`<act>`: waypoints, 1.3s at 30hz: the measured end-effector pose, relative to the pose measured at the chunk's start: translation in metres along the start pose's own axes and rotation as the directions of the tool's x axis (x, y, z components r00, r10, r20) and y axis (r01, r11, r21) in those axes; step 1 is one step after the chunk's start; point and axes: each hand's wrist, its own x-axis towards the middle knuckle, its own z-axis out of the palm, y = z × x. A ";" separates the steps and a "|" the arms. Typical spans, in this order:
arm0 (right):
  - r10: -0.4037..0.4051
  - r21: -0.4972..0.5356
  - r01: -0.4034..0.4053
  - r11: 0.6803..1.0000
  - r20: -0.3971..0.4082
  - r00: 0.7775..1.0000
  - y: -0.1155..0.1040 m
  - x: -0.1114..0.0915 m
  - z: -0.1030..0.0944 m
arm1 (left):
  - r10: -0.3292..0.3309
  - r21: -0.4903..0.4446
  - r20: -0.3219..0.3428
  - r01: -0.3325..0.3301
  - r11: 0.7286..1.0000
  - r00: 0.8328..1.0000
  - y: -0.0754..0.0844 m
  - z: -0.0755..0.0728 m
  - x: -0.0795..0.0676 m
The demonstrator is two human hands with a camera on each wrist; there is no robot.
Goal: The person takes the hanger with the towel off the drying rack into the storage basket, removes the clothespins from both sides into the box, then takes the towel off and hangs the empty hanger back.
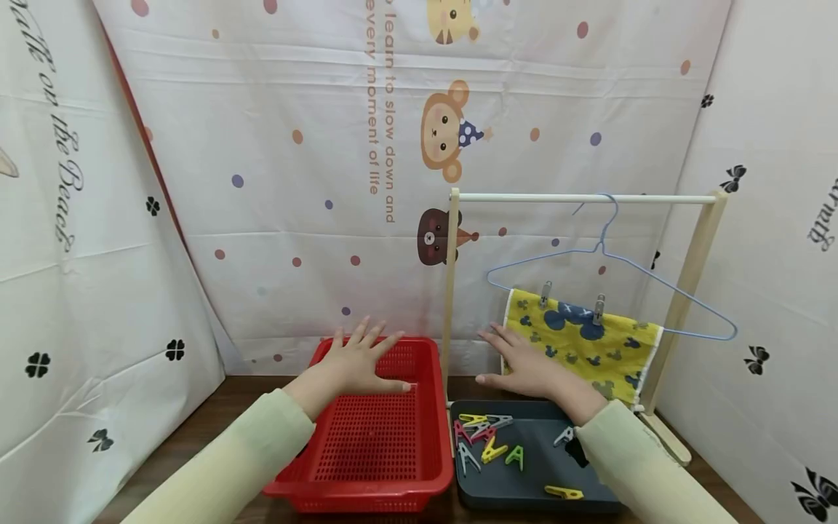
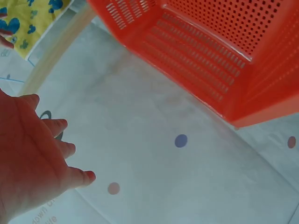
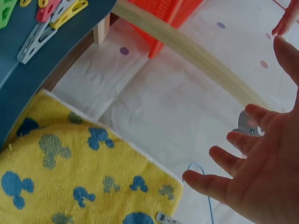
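Note:
Fingers spread, my left hand (image 1: 350,367) hovers over the red plastic basket (image 1: 369,487), and nothing is in its grasp. My right hand (image 1: 527,364), also spread and holding nothing, is in front of the left part of a yellow towel (image 1: 576,349) with blue mouse-head prints. Two grey clothespins (image 1: 599,309) fasten that towel to a blue wire hanger (image 1: 694,298). The hanger's hook goes over the white bar (image 1: 524,198) of a wooden rack. In the right wrist view, the right fingers spread beside the towel (image 3: 93,172).
A dark grey tray (image 1: 530,495) lies right of the basket. Several clothespins in yellow, pink, green and grey are in it, including a yellow clothespin (image 1: 563,493) near its front edge. The rack's wooden post (image 1: 452,291) rises between basket and towel. Printed cloth (image 1: 294,182) encloses the table.

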 end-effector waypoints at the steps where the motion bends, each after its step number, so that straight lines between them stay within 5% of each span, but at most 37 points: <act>1: 0.003 0.001 -0.003 1.000 -0.006 1.000 0.002 0.000 -0.001 | 0.008 -0.007 -0.005 -0.008 1.000 1.000 0.002 0.000 0.001; 18: -0.049 -0.047 0.043 0.998 -0.136 0.990 0.019 -0.016 -0.037 | 0.091 0.004 -0.015 -0.091 0.996 0.996 0.042 -0.008 0.023; 29: -0.002 -0.082 -0.015 0.996 -0.207 0.978 0.031 -0.024 -0.056 | 0.168 0.013 -0.027 -0.168 0.986 0.985 0.072 -0.013 0.039; 39: -0.026 -0.113 -0.017 0.993 -0.369 0.929 0.041 -0.028 -0.078 | 0.229 -0.021 -0.088 -0.232 0.973 0.969 0.093 -0.017 0.051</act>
